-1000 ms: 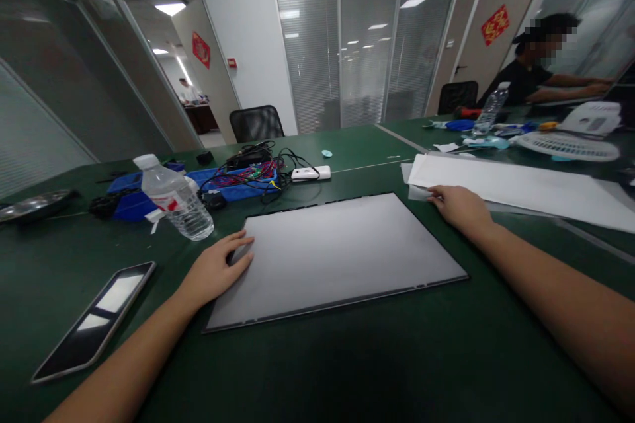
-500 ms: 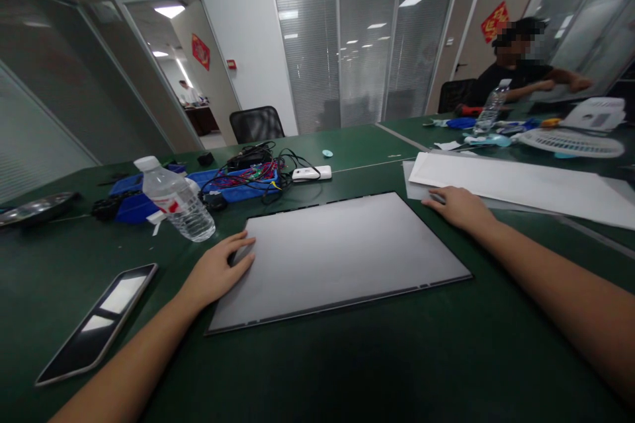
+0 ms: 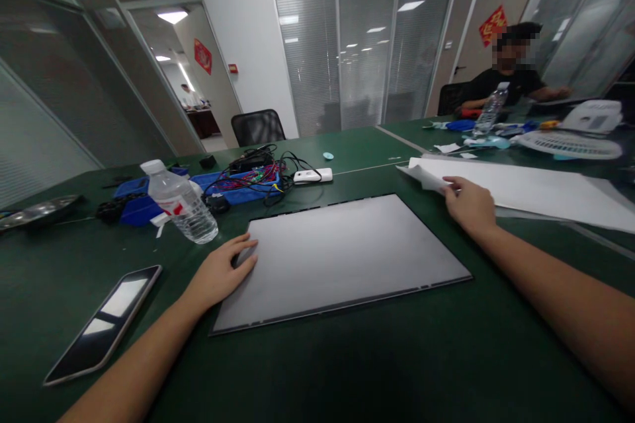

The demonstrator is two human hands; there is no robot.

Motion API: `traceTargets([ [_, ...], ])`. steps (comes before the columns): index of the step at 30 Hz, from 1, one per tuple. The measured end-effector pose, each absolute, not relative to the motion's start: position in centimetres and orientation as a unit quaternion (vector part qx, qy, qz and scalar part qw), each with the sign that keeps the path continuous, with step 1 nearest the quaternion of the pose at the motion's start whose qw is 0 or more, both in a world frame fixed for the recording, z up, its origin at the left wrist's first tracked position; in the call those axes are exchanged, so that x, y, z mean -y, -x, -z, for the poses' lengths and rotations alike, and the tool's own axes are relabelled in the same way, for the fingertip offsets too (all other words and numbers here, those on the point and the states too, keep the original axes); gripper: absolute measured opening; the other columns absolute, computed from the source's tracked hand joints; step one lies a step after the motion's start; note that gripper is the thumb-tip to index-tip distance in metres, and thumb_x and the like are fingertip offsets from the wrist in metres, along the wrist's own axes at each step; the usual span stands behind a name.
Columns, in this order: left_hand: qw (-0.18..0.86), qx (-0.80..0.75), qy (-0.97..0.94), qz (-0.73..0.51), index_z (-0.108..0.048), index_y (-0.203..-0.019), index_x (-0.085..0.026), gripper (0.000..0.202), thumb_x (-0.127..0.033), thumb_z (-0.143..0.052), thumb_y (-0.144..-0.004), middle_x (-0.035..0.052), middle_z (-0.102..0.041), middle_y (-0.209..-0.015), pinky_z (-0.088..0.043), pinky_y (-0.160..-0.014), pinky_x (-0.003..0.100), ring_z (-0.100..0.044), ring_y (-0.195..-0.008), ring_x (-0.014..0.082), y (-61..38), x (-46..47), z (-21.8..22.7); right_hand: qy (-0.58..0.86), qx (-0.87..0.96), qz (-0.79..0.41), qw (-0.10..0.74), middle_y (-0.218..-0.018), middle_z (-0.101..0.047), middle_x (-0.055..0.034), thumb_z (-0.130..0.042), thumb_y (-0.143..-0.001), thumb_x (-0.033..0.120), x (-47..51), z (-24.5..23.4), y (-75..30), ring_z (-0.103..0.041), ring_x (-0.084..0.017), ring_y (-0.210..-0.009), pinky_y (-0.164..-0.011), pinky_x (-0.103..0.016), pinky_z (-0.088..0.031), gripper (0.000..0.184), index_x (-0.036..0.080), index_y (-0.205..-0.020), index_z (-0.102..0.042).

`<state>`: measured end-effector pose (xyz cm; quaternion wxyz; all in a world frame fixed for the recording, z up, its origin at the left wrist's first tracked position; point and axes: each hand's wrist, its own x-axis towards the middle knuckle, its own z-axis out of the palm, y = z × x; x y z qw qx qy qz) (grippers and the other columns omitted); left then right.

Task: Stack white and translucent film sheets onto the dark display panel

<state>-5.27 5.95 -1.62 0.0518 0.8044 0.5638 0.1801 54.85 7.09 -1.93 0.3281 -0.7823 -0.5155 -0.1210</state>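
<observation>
A flat grey panel [image 3: 342,258] with a thin dark border lies on the green table in front of me. My left hand [image 3: 221,271] rests at its left edge, fingers apart and fingertips on its surface. To the right, my right hand [image 3: 469,205] pinches the near left corner of a thin translucent sheet [image 3: 429,177], which is bent upward there. White sheets [image 3: 546,188] are stacked with it, and the fingers hide how many layers are held.
A water bottle [image 3: 181,201] and a phone [image 3: 104,324] are on the left. Behind the panel are a blue tray [image 3: 233,193] with tangled wires and a white power strip [image 3: 312,176]. Another bottle [image 3: 491,110] and a white fan [image 3: 570,144] lie far right, near a seated person [image 3: 501,89].
My right hand has closed on the sheet's corner and lifted it, so the corner now curls up. My left hand stays on the panel. The seated person's arms have lowered.
</observation>
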Motion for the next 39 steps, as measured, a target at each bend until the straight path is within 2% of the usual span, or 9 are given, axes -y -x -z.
traceTargets([
  [4,0.044,-0.561,-0.804,-0.191,-0.068,-0.141,-0.019,0.067,-0.063,-0.052,-0.093,0.0127,-0.058,-0.156,-0.042,-0.121,0.052,-0.058,-0.141,0.0352,5.3,-6.0,1.8,0.743,0.482,0.179,0.428,-0.119,-0.074,-0.0168,-0.041,-0.106,0.042,-5.2,0.4,-54.2,-0.07,-0.028,-0.094,-0.088,-0.045,-0.055,0.05,0.016,-0.144,-0.059],
  [7,0.047,-0.564,-0.804,-0.183,-0.065,-0.145,-0.018,0.07,-0.064,-0.051,-0.093,0.0134,-0.054,-0.159,-0.039,-0.123,0.052,-0.054,-0.144,0.0353,5.5,-6.1,2.1,0.65,0.564,0.235,0.451,-0.123,-0.074,-0.0158,-0.048,-0.106,0.045,-3.6,-0.8,-51.9,-0.071,-0.028,-0.098,-0.09,-0.042,-0.056,0.046,0.017,-0.14,-0.063],
  [12,0.053,-0.564,-0.807,-0.168,-0.065,-0.146,-0.019,0.07,-0.064,-0.047,-0.096,0.0134,-0.053,-0.16,-0.037,-0.124,0.053,-0.052,-0.146,0.0341,5.6,-6.1,2.1,0.428,0.815,0.239,0.309,-0.106,-0.079,-0.0087,-0.056,-0.105,0.035,-1.5,-1.3,-44.5,-0.074,-0.022,-0.092,-0.083,-0.035,-0.055,0.03,0.022,-0.127,-0.071],
  [17,0.057,-0.563,-0.808,-0.163,-0.064,-0.146,-0.018,0.069,-0.063,-0.047,-0.096,0.0146,-0.052,-0.161,-0.037,-0.124,0.052,-0.053,-0.145,0.0341,5.6,-6.1,1.9,0.256,0.944,0.097,0.185,-0.116,-0.078,-0.008,-0.052,-0.106,0.046,-0.5,-0.8,-40.0,-0.074,-0.02,-0.096,-0.082,-0.033,-0.056,0.045,0.022,-0.143,-0.062],
  [20,0.058,-0.564,-0.808,-0.162,-0.064,-0.146,-0.018,0.069,-0.063,-0.047,-0.096,0.0145,-0.052,-0.16,-0.037,-0.124,0.052,-0.053,-0.145,0.0341,5.6,-6.1,1.9,0.324,0.917,0.12,0.2,-0.122,-0.077,-0.0108,-0.048,-0.107,0.044,-0.9,-0.7,-41.1,-0.073,-0.025,-0.105,-0.09,-0.04,-0.056,0.043,0.021,-0.136,-0.068],
  [24,0.051,-0.562,-0.808,-0.17,-0.065,-0.145,-0.019,0.069,-0.063,-0.048,-0.095,0.0129,-0.053,-0.16,-0.038,-0.124,0.051,-0.053,-0.145,0.0336,5.6,-6.2,2.1,0.524,0.824,0.155,0.149,-0.108,-0.079,-0.0126,-0.042,-0.107,0.048,-2.2,-0.6,-44.1,-0.075,-0.029,-0.093,-0.08,-0.043,-0.057,0.047,0.02,-0.125,-0.076],
  [28,0.051,-0.564,-0.806,-0.171,-0.065,-0.145,-0.019,0.069,-0.064,-0.047,-0.095,0.0124,-0.054,-0.16,-0.037,-0.124,0.05,-0.053,-0.145,0.0333,5.6,-6.2,2.2,0.514,0.845,0.108,0.103,-0.112,-0.079,-0.0113,-0.041,-0.107,0.049,-2.7,-0.5,-44.8,-0.074,-0.029,-0.098,-0.085,-0.044,-0.058,0.048,0.022,-0.113,-0.08],
  [36,0.064,-0.562,-0.806,-0.174,-0.065,-0.144,-0.016,0.074,-0.067,-0.047,-0.093,0.0147,-0.053,-0.16,-0.036,-0.124,0.052,-0.053,-0.145,0.0353,5.4,-6.0,1.9,0.383,0.912,-0.05,0.14,-0.154,-0.057,-0.009,-0.051,-0.104,0.055,-0.6,-0.6,-39.8,-0.056,-0.029,-0.14,-0.118,-0.049,-0.046,0.056,0.021,-0.145,-0.065],
  [39,0.071,-0.561,-0.805,-0.178,-0.065,-0.144,-0.015,0.076,-0.068,-0.044,-0.095,0.0153,-0.053,-0.16,-0.036,-0.125,0.053,-0.052,-0.146,0.0355,5.4,-6.1,1.9,0.389,0.905,-0.046,0.168,-0.159,-0.052,-0.0077,-0.05,-0.104,0.055,-0.8,-0.6,-40.5,-0.053,-0.028,-0.144,-0.121,-0.049,-0.043,0.057,0.022,-0.149,-0.061],
])
